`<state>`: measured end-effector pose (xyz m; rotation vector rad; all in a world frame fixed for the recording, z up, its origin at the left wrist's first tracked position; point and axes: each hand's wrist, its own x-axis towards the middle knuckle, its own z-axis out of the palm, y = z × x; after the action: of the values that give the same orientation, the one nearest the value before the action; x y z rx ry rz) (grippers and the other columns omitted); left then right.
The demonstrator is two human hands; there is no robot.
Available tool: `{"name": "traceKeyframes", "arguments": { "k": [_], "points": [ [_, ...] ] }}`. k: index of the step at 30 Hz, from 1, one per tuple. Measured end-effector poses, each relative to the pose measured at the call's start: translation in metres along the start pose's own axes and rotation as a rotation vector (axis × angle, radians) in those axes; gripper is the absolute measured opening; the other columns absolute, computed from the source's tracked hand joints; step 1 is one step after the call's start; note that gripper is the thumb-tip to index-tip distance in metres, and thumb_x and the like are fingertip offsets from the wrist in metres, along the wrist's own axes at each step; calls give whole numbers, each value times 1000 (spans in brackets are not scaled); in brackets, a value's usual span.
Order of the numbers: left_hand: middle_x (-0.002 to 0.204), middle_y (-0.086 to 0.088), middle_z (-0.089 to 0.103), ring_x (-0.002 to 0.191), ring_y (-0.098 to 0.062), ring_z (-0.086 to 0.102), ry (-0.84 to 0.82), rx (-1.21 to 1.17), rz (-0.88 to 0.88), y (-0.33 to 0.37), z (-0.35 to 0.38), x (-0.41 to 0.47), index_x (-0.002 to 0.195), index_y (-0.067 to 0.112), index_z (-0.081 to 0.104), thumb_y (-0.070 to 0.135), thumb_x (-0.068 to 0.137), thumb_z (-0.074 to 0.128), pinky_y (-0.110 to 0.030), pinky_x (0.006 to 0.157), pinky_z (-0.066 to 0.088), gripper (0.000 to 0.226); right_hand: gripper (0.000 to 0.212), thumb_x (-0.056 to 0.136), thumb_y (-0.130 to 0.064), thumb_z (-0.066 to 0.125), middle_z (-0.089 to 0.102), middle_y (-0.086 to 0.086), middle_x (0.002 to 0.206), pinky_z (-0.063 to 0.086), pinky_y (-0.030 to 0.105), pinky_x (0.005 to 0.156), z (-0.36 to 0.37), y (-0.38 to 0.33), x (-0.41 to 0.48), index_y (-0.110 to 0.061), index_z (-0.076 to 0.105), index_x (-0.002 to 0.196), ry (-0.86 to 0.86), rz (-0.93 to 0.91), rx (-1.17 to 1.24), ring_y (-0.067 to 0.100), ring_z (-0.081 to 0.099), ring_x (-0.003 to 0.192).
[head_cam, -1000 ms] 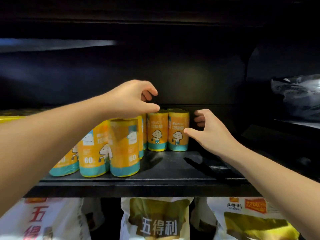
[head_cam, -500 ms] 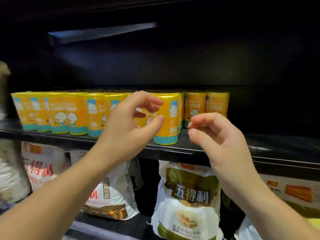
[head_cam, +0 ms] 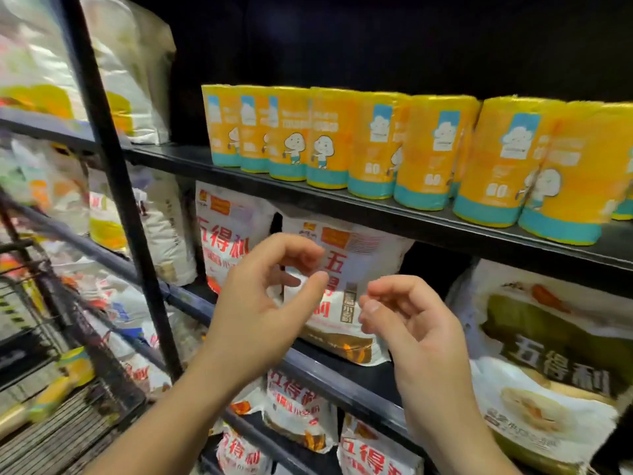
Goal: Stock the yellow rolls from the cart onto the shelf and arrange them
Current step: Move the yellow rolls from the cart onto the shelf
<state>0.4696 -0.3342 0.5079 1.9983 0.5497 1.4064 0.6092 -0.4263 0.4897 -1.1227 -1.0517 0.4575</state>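
Empty-handed, the left hand [head_cam: 260, 313] hangs in mid air in front of the shelving, its thumb and fingers bent into a loose C with a gap between them and nothing inside. Just beside it, the right hand [head_cam: 421, 323] is raised to about the same height, palm turned partly toward the camera, fingers loosely curled and also holding nothing. The two hands are close but do not touch.

Directly behind them stands a white bag with red characters [head_cam: 349, 269], one of several such bags on the lower levels. To the right a larger white and green bag [head_cam: 548, 354] leans on the same level.

Above both hands and well apart from them, the yellow rolls [head_cam: 424, 149] stand upright in a row on the black shelf [head_cam: 376, 212], packed side by side, each with a teal band at the bottom and a cartoon figure. The row runs from above the left hand to the right edge of the view, with more rolls partly visible behind the front ones.

Left of the hands a black upright post [head_cam: 113, 166] divides the shelving, and beyond it lie blurred clear-wrapped packages [head_cam: 130, 63]. At lower left a wire cart [head_cam: 51, 423] shows, holding a blurred yellow item [head_cam: 75, 368] that cannot be made out.
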Motion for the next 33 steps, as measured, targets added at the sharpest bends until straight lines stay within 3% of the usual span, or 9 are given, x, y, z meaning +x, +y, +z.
{"name": "traceKeyframes", "arguments": {
  "k": [7, 13, 16, 19, 22, 24, 26, 29, 33],
  "points": [
    [89, 11, 69, 85, -11, 66, 130, -23, -253, -81, -118, -60, 92, 32, 66, 25, 83, 67, -18, 74, 49, 12, 16, 86, -2, 68, 68, -3, 74, 52, 19, 67, 152, 61, -21, -17, 69, 81, -109, 256, 113, 10, 64, 72],
    [79, 5, 69, 70, -12, 63, 313, -48, -493, -143, -223, -113, 87, 26, 68, 15, 81, 69, -19, 63, 47, 13, 7, 89, -1, 66, 67, 2, 74, 51, 18, 66, 279, 105, -46, -7, 66, 87, -310, 428, 92, 9, 62, 69],
    [82, 4, 69, 73, -16, 63, 384, 63, -601, -171, -274, -134, 89, 31, 68, 7, 85, 71, -20, 65, 49, 25, 9, 87, 3, 66, 69, -3, 72, 49, 13, 64, 337, 127, -55, -6, 66, 87, -392, 470, 86, 5, 63, 68],
    [81, 5, 67, 68, -7, 58, 438, 159, -677, -197, -321, -153, 86, 30, 67, 11, 86, 69, -17, 60, 43, 19, 14, 88, 5, 65, 70, -5, 74, 49, 13, 65, 386, 151, -58, -9, 67, 87, -494, 474, 54, 4, 63, 69],
    [84, 1, 68, 76, -12, 61, 537, 190, -757, -221, -359, -169, 87, 25, 68, 6, 86, 68, -25, 63, 48, 19, 15, 89, -1, 67, 68, 0, 76, 47, 21, 65, 429, 172, -56, -15, 68, 87, -601, 471, -5, 9, 61, 69],
    [85, 0, 68, 79, -13, 61, 579, 231, -820, -238, -381, -178, 88, 24, 67, 6, 87, 68, -23, 67, 49, 18, 14, 88, -3, 68, 68, 3, 78, 47, 27, 66, 457, 187, -51, -17, 68, 88, -649, 464, -36, 14, 59, 69],
    [87, 1, 67, 79, -9, 60, 597, 256, -879, -255, -400, -188, 91, 22, 66, 8, 87, 66, -13, 66, 47, 15, 12, 88, -2, 68, 67, 7, 81, 48, 24, 67, 483, 201, -45, -15, 68, 89, -681, 457, -54, 15, 57, 70],
    [91, 2, 67, 80, -7, 61, 629, 299, -951, -284, -429, -197, 95, 22, 65, 9, 88, 66, -10, 68, 46, 16, 10, 89, -4, 67, 66, 7, 84, 44, 11, 62, 521, 227, -32, -13, 67, 94, -755, 430, -98, 11, 56, 68],
    [92, 0, 67, 78, -4, 59, 637, 366, -1046, -330, -467, -197, 98, 22, 64, 13, 89, 66, -8, 66, 46, 13, 10, 90, -7, 67, 66, 3, 85, 47, 16, 69, 574, 267, -10, -14, 66, 97, -853, 406, -151, 5, 59, 70]
  ]
}}
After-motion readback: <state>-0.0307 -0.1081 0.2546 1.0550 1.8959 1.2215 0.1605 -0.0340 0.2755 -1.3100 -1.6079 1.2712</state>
